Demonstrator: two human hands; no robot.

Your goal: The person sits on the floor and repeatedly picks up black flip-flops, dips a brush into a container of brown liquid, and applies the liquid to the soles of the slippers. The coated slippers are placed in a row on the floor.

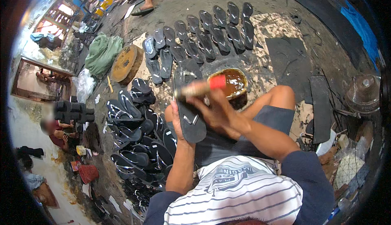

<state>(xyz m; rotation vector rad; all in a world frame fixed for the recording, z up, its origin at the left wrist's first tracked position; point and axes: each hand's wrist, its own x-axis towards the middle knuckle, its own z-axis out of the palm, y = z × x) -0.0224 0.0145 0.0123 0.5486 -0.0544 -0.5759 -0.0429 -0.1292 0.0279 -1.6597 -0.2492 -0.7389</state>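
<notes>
My left hand (177, 121) grips a black flip-flop (193, 130) by its left edge, holding it lengthwise above my lap. Small pale marks show on the upper face of the flip-flop. Over its middle, my right hand (216, 110) is closed around a short stick-like tool (191, 90) with a red end. Motion blurs the tool and the fingers, so its exact kind is unclear. Just beyond the right hand stands a bowl (246, 87) of glossy brown liquid, its rim smeared. Two rows of black flip-flops (218, 38) lie on the floor ahead.
A heap of black flip-flops with shiny straps (140, 143) lies to my left. Farther off are a round wooden block (127, 64) and a green cloth (104, 50). Black sheets (288, 62) and a caged fan (364, 94) are at right. Another person (59, 133) sits at far left.
</notes>
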